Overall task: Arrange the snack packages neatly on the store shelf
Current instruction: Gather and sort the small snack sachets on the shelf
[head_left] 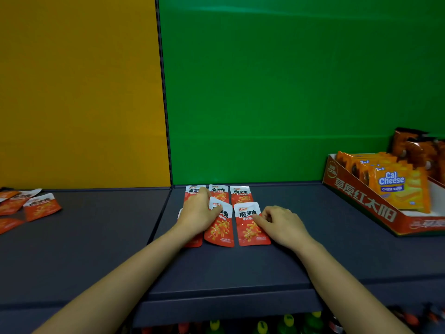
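Just below the centre of the frame, six red konjac snack sachets lie flat on the dark shelf (240, 273) in two rows of three, long axes running front to back. The left hand (196, 213) lies palm-down over the front-left sachet (195, 242), its fingers loosely spread toward the back-left sachet (192, 190) and its thumb pressing the white top of the front-middle sachet (220, 231). That sachet sits slightly skewed, its top edge sloping down to the right and crowding the back-middle sachet (218, 192). The right hand (281, 225) comes in from the right; its forefinger is stretched onto the right edge of the front-right sachet (250, 227), the other fingers loosely curled and holding nothing that shows. Squaring the middle sachet probably falls to the left thumb, which is already on it. More sachets (42, 206) lie scattered at the far left, well apart, nearer the left hand.
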`<state>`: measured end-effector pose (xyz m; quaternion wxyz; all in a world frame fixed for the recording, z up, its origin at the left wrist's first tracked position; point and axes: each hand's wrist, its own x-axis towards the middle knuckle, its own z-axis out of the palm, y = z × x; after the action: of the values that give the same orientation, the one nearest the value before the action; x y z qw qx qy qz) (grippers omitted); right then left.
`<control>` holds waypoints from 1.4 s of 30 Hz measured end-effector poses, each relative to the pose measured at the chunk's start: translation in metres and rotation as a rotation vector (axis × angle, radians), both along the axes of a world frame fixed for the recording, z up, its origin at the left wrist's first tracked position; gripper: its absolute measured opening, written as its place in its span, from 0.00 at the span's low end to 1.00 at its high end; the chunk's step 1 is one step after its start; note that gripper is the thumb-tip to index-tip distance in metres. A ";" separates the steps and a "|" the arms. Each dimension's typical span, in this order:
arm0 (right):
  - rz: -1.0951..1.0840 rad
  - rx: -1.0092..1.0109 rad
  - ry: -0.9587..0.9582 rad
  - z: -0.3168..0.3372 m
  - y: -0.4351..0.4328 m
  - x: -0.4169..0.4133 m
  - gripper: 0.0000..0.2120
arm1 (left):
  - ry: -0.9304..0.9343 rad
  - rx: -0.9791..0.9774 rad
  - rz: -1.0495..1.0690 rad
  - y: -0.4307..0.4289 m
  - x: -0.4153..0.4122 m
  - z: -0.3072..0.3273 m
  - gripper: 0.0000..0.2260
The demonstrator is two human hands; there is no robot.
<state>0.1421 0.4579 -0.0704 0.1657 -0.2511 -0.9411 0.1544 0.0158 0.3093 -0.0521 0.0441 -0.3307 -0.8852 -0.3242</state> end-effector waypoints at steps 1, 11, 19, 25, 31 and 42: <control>-0.002 0.011 -0.006 0.000 0.000 0.000 0.17 | 0.052 -0.039 0.010 0.001 0.000 -0.001 0.17; 0.010 0.060 -0.043 0.004 -0.004 0.001 0.17 | 0.432 -0.286 0.093 0.003 0.004 -0.009 0.15; 0.084 0.080 0.158 0.016 -0.012 -0.004 0.10 | 0.593 -0.145 0.120 -0.028 -0.001 0.003 0.13; 0.401 0.122 0.207 0.036 -0.064 -0.042 0.07 | 0.544 -0.159 0.200 -0.097 -0.017 0.005 0.12; 0.570 0.173 0.113 0.041 -0.137 -0.087 0.12 | 0.471 -0.189 0.307 -0.185 -0.028 -0.001 0.11; 0.594 0.098 -0.003 0.038 -0.289 -0.163 0.12 | 0.375 -0.250 0.480 -0.369 -0.063 -0.008 0.11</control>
<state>-0.0204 0.1688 -0.0321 0.1238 0.0431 -0.9799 0.1502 -0.0471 -0.0597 -0.0597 0.2405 -0.1696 -0.9473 -0.1268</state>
